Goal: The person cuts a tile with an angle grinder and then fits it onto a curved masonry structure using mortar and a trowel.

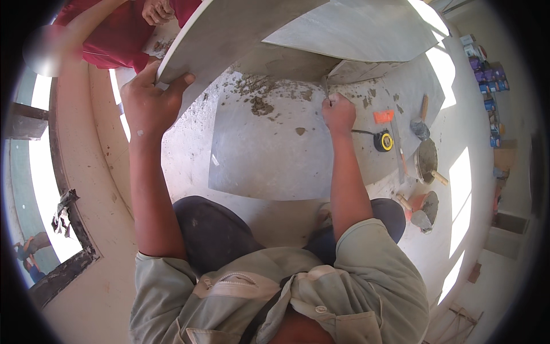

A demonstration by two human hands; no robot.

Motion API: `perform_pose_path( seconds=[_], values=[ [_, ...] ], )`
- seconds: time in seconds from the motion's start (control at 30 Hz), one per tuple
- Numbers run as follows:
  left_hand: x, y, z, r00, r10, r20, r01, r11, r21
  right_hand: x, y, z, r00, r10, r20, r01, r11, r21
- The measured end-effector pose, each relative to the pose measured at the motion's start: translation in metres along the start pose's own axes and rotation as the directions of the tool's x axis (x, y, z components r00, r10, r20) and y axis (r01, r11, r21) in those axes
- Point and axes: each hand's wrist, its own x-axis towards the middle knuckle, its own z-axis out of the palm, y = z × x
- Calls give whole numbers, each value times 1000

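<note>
Head view. Pale, dusty floor (189, 150), sunlit in strips at right, bears a smooth grey sheet (269, 163) strewn with crumbly mortar (262, 106). A thin, flat grey panel (229, 43) tilts above its far left part, edge pinched between the left hand's (150, 103) thumb and fingers, partly hiding a red-clad co-worker (117, 39). Right hand (339, 113): fingers curled tight, contents indiscernible; a round tape measure (383, 141) lies nearby.

Building site or tiling workspace, indoors: mortar-like crumbs (262, 106), wooden-handled tool (420, 129), tape measure (383, 141), smeared orange bucket (416, 200).
</note>
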Motion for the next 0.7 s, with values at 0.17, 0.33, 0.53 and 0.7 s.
perform_pose_path(
  seconds=[0.17, 0.33, 0.53, 0.7],
  values=[
    [1, 7, -1, 993, -58, 98, 57, 998, 18, 4, 7, -4, 998, 26, -50, -26, 1000, 9],
    [-1, 11, -1, 991, 26, 135, -27, 1000, 7, -25, 19, -21, 984, 178, 25, -179, 967, 181],
    [-5, 16, 10, 966, 9, 259, -18, 999, 31, -30, 56, -41, 945, 178, 275, -213, 972, 103],
    [-8, 27, 27, 932, 41, 359, -112, 977, 180, -47, -70, -94, 601, -287, -746, 609, 768, 195]
  ],
)
